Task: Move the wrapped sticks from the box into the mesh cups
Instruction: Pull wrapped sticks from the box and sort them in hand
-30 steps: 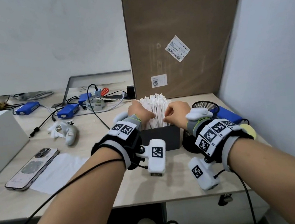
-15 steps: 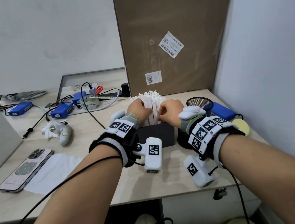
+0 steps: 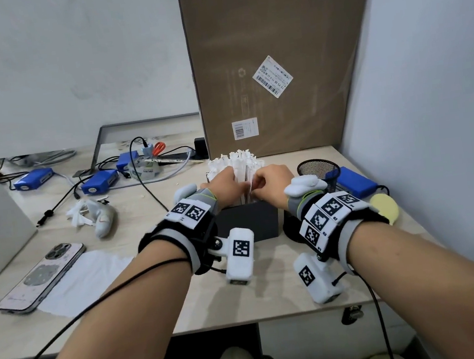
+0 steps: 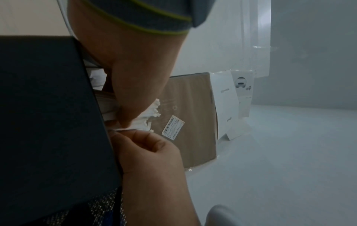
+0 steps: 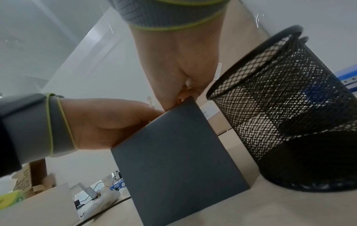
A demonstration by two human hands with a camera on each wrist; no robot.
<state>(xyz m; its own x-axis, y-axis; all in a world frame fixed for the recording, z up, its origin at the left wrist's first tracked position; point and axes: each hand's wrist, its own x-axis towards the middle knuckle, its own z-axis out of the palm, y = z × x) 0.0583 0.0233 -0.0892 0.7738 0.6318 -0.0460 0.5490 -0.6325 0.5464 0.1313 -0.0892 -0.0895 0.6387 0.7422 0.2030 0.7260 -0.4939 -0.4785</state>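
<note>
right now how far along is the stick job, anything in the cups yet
Barely started. Done: nothing that shows; the mesh cup looks empty through its mesh in the right wrist view. In hand: the left hand presses into the wrapped sticks, and the right hand pinches some, still in the dark box. Left: lifting those out and moving the whole pack.

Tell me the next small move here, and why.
Probably lift the right hand straight up to draw its pinched wrapped sticks out of the box, then toward the mesh cup just right; the left hand parts the bundle.
</note>
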